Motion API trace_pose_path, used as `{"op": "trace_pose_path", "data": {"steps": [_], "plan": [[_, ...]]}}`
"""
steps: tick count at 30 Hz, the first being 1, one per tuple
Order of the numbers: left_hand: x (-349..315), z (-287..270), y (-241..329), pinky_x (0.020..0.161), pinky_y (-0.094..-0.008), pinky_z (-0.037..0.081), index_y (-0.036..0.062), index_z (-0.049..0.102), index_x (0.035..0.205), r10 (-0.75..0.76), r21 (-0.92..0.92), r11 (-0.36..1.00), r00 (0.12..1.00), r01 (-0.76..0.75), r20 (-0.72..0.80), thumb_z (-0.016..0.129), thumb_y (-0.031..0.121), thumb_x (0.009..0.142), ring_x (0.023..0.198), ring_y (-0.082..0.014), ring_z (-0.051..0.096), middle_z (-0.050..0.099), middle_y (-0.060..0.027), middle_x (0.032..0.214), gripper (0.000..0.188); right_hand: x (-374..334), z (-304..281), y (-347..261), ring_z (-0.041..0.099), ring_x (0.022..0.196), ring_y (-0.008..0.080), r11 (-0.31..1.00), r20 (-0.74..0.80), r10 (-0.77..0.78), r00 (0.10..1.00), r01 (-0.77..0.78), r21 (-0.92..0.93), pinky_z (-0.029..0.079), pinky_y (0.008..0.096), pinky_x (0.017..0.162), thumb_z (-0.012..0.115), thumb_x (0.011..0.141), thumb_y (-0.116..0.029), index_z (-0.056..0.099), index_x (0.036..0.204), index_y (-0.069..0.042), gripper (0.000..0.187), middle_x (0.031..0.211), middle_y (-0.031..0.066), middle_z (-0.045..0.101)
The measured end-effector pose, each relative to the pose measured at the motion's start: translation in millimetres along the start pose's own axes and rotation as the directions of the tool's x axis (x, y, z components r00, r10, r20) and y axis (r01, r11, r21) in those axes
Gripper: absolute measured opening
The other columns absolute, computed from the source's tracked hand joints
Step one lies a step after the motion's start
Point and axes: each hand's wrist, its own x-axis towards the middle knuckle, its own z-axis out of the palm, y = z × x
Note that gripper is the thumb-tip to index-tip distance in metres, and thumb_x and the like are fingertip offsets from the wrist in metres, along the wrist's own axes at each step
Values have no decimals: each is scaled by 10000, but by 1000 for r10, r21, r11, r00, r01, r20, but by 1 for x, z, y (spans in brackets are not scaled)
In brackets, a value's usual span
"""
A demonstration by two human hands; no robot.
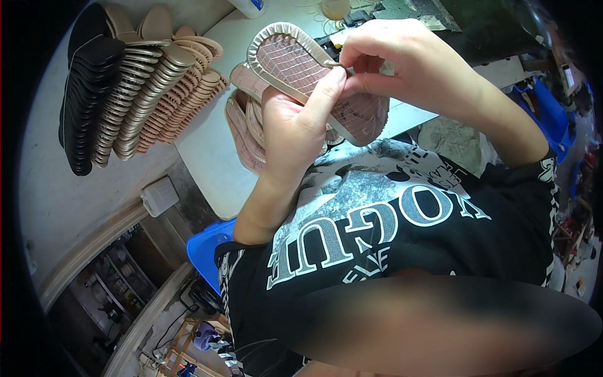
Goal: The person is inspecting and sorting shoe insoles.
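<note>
My left hand (292, 129) grips a shoe sole (290, 60), thumb on its near face. The sole is pinkish brown, criss-crossed with pale threads, and a gathered beige trim (286, 30) runs round one end. My right hand (392, 60) is closed in a pinch at the sole's edge, where the trim ends in a narrow strip (331, 63). Its fingers partly cover what they hold. Beneath and beside my left hand, more pinkish soles (242, 129) lie in a loose pile on the white table (210, 160).
Stacked black soles (94, 94), gold soles (160, 85) and pink soles (191, 94) stand at the far left. A cloudy container (336, 9) and a dark green mat (421, 14) are at the table's back. Blue plastic seats or bins (210, 248) flank me.
</note>
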Motion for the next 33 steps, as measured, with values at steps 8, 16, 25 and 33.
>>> {"op": "trace_pose_path", "data": {"steps": [8,16,25,33], "plan": [[-3,-7,-4,590,-218,446,-44,653,925,-67,82,995,993,59,99,532,122,921,672,-61,560,643,-25,801,206,10,-11,-8,609,706,309,973,270,27,963,36,-226,482,376,647,634,806,-126,621,788,8,136,739,154,613],[-6,-2,1,644,-232,478,-48,644,941,-97,61,994,994,94,43,571,71,873,732,-75,593,658,-50,848,156,6,-11,-1,614,681,288,999,263,21,965,-9,-45,490,348,644,639,788,-88,622,799,33,123,699,156,600],[-5,-11,3,737,-251,491,-49,619,991,-108,4,994,988,108,108,634,19,780,809,-125,623,656,-80,903,223,-4,5,30,516,661,68,803,449,128,884,-358,477,441,224,616,581,916,-143,578,897,11,155,720,5,544],[-5,-15,0,770,-265,491,-46,607,1008,-98,-64,992,991,105,95,651,7,764,835,-146,626,649,-100,933,254,-10,12,27,538,684,66,697,395,139,908,-373,613,453,228,636,601,908,-154,595,926,13,168,758,9,561]]}}
